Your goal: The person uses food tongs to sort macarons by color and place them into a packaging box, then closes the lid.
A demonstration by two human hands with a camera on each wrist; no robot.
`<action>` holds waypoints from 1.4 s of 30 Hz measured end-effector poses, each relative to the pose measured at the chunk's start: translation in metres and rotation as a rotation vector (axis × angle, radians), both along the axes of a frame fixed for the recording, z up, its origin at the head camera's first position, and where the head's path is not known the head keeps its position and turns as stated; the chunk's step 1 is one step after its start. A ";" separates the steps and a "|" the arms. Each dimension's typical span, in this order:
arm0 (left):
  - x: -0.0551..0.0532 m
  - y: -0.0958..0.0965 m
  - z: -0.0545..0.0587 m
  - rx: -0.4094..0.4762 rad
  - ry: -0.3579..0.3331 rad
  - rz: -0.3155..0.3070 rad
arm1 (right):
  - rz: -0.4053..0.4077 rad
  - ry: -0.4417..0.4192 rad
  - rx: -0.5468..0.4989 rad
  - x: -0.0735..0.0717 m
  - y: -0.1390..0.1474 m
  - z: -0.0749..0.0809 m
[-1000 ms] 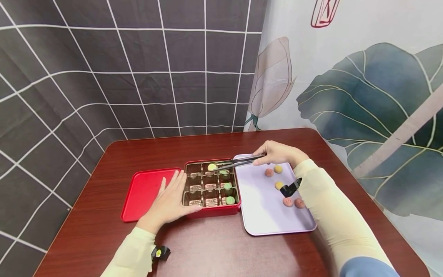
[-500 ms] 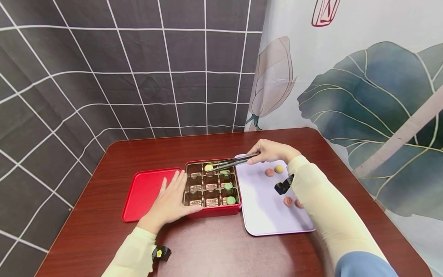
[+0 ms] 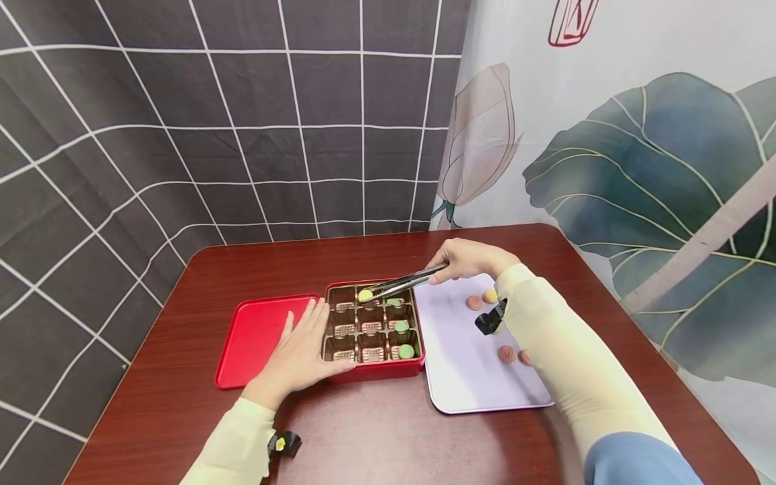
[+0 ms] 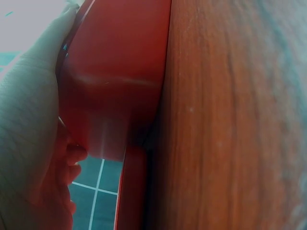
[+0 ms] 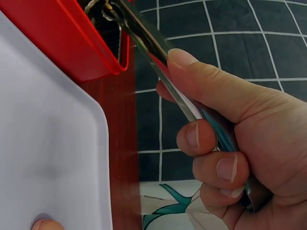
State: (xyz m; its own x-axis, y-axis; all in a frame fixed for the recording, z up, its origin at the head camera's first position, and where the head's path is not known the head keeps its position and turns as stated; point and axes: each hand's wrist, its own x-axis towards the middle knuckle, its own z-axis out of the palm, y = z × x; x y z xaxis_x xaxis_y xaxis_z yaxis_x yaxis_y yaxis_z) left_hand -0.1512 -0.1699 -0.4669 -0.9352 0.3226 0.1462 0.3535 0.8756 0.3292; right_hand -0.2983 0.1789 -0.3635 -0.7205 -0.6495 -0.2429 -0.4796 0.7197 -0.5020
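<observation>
My right hand (image 3: 469, 258) grips a pair of metal tongs (image 3: 403, 281), which slant down into the red box (image 3: 382, 371). The tong tips are at a small round yellow sweet (image 3: 365, 295) in the back middle compartment; whether they still pinch it I cannot tell. In the right wrist view, thumb and fingers curl round the tongs (image 5: 158, 62). Green sweets (image 3: 405, 351) sit in the box's right column, one per compartment. My left hand (image 3: 300, 353) rests against the box's left and front left edges, fingers straight; the left wrist view shows it along the box wall (image 4: 115, 57).
A red lid (image 3: 254, 337) lies left of the box, partly behind the left hand. To the right, a pale lilac tray (image 3: 467, 384) bears pink sweets (image 3: 506, 353) and a yellow one (image 3: 490, 296); the right forearm hides part of it. Everything stands on a brown wooden table (image 3: 364, 431).
My right hand has moved left with the tongs, whose angle has steepened. The yellow sweet has shifted slightly left within the back middle compartment. The left hand stays against the box.
</observation>
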 end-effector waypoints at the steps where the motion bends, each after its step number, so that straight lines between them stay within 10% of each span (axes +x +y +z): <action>1: 0.000 0.000 0.000 0.002 0.000 0.000 | 0.003 0.005 0.003 0.000 -0.001 0.001; 42: 0.004 0.003 0.003 0.006 -0.003 0.001 | 0.039 0.063 0.099 0.006 -0.016 0.022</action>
State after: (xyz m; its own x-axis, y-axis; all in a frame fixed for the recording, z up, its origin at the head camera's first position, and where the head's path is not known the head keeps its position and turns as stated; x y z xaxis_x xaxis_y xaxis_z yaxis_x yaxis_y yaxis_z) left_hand -0.1474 -0.1667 -0.4640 -0.9359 0.3209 0.1456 0.3518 0.8738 0.3358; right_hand -0.2923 0.1631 -0.3420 -0.7111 -0.6524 -0.2621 -0.5367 0.7445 -0.3971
